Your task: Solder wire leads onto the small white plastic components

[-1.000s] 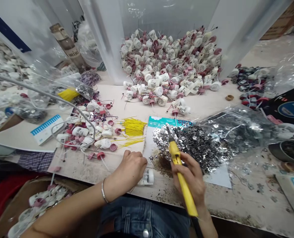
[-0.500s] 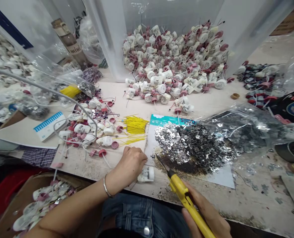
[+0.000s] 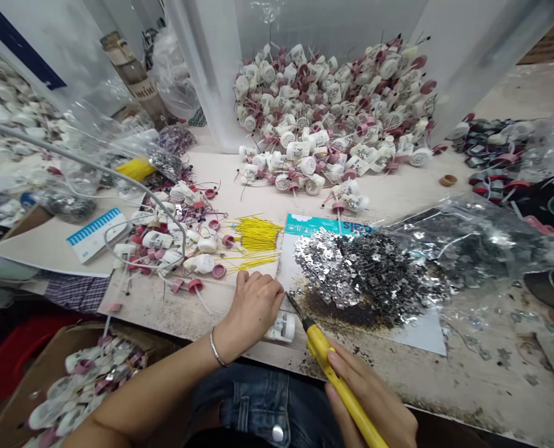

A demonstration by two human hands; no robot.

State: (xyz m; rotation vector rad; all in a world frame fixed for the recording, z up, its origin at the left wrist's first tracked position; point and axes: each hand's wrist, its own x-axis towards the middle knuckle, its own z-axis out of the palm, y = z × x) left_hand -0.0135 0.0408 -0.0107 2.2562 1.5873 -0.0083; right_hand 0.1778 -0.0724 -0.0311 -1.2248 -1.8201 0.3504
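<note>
My right hand (image 3: 368, 392) is wrapped round a yellow electric screwdriver (image 3: 335, 373). Its dark bit points up and left, the tip close beside the fingers of my left hand (image 3: 256, 305). That hand is closed in a pinch over the table edge; whatever sits in its fingertips is too small or hidden to name. Under its fingers lies a white plastic housing (image 3: 282, 326), partly covered by the hand. Just right of the bit is a heap of small silver metal plates (image 3: 347, 267), with a patch of tiny dark pieces (image 3: 342, 310) in front, on a white sheet.
Yellow wires (image 3: 258, 233) lie beyond my left hand. White housings with pink caps (image 3: 202, 264) spread to the left, and a large pile (image 3: 314, 118) spills from a clear bin at the back. A plastic bag (image 3: 477, 242) lies right. A carton of housings (image 3: 85, 379) stands lower left.
The screwdriver in my right hand has moved left, its tip going from the dark pieces to beside my left fingertips. My left hand has shifted slightly right, and the view has moved a little.
</note>
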